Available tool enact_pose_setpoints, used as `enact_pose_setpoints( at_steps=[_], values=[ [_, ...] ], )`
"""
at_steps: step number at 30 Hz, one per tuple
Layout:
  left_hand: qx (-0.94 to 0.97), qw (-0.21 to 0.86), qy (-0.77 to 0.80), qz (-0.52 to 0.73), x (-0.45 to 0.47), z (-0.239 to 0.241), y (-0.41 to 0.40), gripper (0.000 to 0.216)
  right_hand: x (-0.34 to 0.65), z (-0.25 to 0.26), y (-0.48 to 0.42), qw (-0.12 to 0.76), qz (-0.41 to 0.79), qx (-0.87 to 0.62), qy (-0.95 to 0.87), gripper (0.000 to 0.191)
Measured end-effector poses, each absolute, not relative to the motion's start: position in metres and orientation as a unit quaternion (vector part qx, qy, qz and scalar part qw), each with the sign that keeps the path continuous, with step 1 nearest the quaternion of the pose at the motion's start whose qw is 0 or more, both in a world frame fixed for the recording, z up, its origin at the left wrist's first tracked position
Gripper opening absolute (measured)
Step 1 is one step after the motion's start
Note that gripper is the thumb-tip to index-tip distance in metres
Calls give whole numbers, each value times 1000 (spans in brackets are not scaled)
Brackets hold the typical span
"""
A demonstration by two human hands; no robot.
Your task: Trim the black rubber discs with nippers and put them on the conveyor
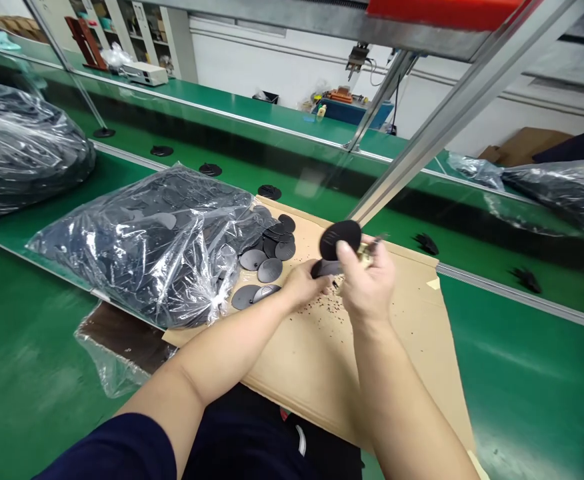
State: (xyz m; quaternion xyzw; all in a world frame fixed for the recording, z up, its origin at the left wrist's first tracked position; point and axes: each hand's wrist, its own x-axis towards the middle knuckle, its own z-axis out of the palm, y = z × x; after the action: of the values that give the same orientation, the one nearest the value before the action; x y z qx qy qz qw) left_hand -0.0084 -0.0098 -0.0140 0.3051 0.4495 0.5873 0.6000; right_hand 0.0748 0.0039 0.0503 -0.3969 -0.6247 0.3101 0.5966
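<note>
My right hand [371, 287] is closed, its thumb pressed against an upright black plastic disc [339, 240]. Behind that thumb, a blurred brass-coloured and dark piece [371, 250] shows by the fingers; its kind I cannot make out. Lower and to the left, my left hand [306, 285] is closed on a second dark disc [328, 268], partly hidden by the fingers. Both hands are over a cardboard sheet [317, 380] strewn with small dark bits [329, 308]. Several loose discs [271, 269] lie left of my left hand, by the mouth of a clear plastic bag [172, 247] full of discs.
A green conveyor belt [312, 183] runs behind a metal rail, carrying spaced discs [211, 169] and dark clustered parts [426, 243]. Another full bag [22, 150] sits at left. A slanted metal post [452, 113] rises beyond my right hand. An open box [122, 337] stands below the bench edge.
</note>
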Motion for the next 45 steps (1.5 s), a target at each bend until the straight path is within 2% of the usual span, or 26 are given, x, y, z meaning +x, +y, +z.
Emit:
enact_pose_setpoints(
  at_steps=[2,4,7,10,21,27,39,45],
  values=[
    [292,624,433,581,-10,-16,-10,38,103,36,8,654,315,-422,-544,29],
    [272,633,426,586,-13,-18,-8,42,123,17,10,664,355,-436,-492,33],
    [277,631,421,589,-15,-21,-7,44,136,-10,8,621,432,-428,-495,34],
    [297,638,404,585,-15,-21,-10,44,136,-23,4,562,449,-418,-555,28],
    [348,605,414,584,-7,-18,-20,54,133,-19,-4,500,358,-500,-610,24],
    [370,584,387,609,-8,-14,-21,38,139,-16,-3,458,421,-458,-635,33],
    [376,614,360,593,-8,-7,-25,32,138,-18,-3,481,433,-445,-619,35],
    [363,626,354,593,-9,-7,-24,35,136,-13,-6,491,490,-421,-585,33]
  ],
)
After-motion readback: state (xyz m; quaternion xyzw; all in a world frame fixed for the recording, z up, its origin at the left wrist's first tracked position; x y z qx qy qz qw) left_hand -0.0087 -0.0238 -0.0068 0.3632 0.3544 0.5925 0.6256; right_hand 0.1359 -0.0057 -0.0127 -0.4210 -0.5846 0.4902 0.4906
